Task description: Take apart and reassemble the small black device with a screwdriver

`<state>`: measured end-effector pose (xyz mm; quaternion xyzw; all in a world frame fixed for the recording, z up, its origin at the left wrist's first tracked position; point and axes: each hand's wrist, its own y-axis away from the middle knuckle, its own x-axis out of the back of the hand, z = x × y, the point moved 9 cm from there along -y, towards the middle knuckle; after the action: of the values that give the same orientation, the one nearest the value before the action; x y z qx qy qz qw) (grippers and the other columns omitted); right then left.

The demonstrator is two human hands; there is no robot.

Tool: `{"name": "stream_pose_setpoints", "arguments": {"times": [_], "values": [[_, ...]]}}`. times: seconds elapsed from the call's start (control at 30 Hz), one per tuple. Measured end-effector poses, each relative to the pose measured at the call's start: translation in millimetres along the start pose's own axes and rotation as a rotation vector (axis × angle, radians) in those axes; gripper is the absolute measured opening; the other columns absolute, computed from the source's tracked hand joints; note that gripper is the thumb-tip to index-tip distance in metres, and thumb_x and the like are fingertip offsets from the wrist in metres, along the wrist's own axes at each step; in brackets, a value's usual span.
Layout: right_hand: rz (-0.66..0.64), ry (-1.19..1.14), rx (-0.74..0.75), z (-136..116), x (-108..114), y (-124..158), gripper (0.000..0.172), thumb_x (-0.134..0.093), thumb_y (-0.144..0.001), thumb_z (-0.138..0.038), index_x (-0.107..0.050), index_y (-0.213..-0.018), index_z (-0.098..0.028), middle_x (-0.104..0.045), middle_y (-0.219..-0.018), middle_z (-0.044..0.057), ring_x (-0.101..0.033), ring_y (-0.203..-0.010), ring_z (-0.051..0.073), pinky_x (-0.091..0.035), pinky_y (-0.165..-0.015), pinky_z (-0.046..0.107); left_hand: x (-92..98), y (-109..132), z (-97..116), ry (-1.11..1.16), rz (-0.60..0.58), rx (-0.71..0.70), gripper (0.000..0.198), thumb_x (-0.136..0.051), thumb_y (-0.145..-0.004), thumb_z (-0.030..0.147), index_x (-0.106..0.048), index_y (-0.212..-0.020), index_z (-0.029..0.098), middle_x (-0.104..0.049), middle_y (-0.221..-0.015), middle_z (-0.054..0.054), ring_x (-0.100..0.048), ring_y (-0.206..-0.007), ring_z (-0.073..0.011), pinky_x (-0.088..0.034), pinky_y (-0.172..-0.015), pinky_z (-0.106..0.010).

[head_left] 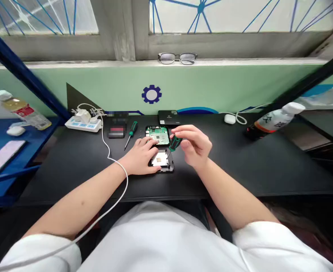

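Observation:
My right hand (pixel 196 145) is closed round the green and black handle of a screwdriver (pixel 175 142), which is tilted with its tip pointing down at the right side of a small black casing cover (pixel 170 169). A silvery white plate with a small tan square (pixel 160 158) sits inside the cover. My left hand (pixel 143 156) rests over the cover's left side, fingers spread, thumb along its lower edge and fingertips by the circuit board. Behind the cover, the green circuit board (pixel 161 134) lies in its black housing. Part of the cover is hidden under my left hand.
A second screwdriver (pixel 131 135) lies left of the board, near a dark partly blurred item (pixel 117 130). A black box (pixel 168 117) is behind. A white power strip (pixel 84 122) trails a cable (pixel 109 151) over my left forearm. A dark drink bottle (pixel 274 120) stands right.

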<state>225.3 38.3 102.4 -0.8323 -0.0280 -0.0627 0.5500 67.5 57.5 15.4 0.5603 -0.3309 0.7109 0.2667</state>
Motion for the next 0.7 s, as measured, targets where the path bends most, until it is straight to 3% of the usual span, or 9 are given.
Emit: {"name": "stream_pose_setpoints", "arguments": {"times": [0.17, 0.3, 0.43, 0.5, 0.63, 0.7], "values": [[-0.047, 0.07, 0.008, 0.7, -3.4, -6.4, 0.035, -0.061, -0.101, -0.016, -0.079, -0.126, -0.032, -0.071, -0.104, 0.007, -0.07, -0.086, 0.021, -0.06, -0.069, 0.036, -1.7, 1.6, -1.0, 0.034, 0.023, 0.008, 0.04, -0.081, -0.087, 0.051, -0.072, -0.11, 0.019, -0.063, -0.15, -0.019, -0.045, -0.148, -0.0447, -0.04, -0.121, -0.064], [-0.06, 0.044, -0.052, 9.5, -7.0, -4.6, 0.026, -0.065, -0.1, -0.024, -0.076, -0.122, -0.03, -0.068, -0.103, 0.007, -0.068, -0.088, 0.023, -0.061, -0.074, 0.041, -2.3, 0.5, -0.9, 0.075, 0.044, 0.002, 0.032, -0.08, -0.087, 0.047, -0.072, -0.101, 0.02, -0.064, -0.148, -0.018, -0.047, -0.145, -0.0435, -0.042, -0.119, -0.063], [-0.06, 0.096, -0.086, 18.3, -6.3, -2.0, 0.03, -0.078, -0.093, -0.027, -0.073, -0.123, -0.031, -0.069, -0.11, 0.007, -0.07, -0.095, 0.024, -0.062, -0.075, 0.04, -0.6, -1.0, -0.5, 0.116, 0.092, -0.015, 0.028, -0.081, -0.085, 0.044, -0.071, -0.095, 0.019, -0.067, -0.145, -0.018, -0.049, -0.143, -0.0443, -0.043, -0.118, -0.064], [0.024, 0.15, -0.191, 32.9, 7.4, -2.2, 0.028, -0.076, -0.095, -0.031, -0.072, -0.123, -0.029, -0.069, -0.113, 0.008, -0.07, -0.097, 0.023, -0.06, -0.072, 0.037, 1.4, -0.4, -1.2, 0.154, 0.121, -0.021, 0.028, -0.084, -0.081, 0.041, -0.071, -0.093, 0.02, -0.07, -0.141, -0.017, -0.052, -0.141, -0.0447, -0.043, -0.118, -0.064], [0.256, 0.463, -0.554, 77.7, 58.9, 4.9, 0.031, -0.068, -0.095, -0.038, -0.073, -0.122, -0.024, -0.071, -0.106, 0.007, -0.068, -0.089, 0.021, -0.06, -0.077, 0.038, 9.1, 3.7, -11.5, 0.414, 0.181, 0.006, 0.028, -0.087, -0.075, 0.038, -0.072, -0.093, 0.022, -0.072, -0.138, -0.015, -0.059, -0.137, -0.0416, -0.044, -0.12, -0.062], [0.112, 0.664, -0.777, 105.9, 69.3, 11.7, 0.029, -0.069, -0.09, -0.033, -0.077, -0.115, -0.021, -0.073, -0.1, 0.007, -0.069, -0.089, 0.023, -0.06, -0.091, 0.044, 15.3, 6.1, -24.3, 0.664, 0.243, 0.059, 0.027, -0.085, -0.077, 0.038, -0.073, -0.095, 0.022, -0.07, -0.142, -0.015, -0.063, -0.135, -0.0385, -0.048, -0.119, -0.058]]}}
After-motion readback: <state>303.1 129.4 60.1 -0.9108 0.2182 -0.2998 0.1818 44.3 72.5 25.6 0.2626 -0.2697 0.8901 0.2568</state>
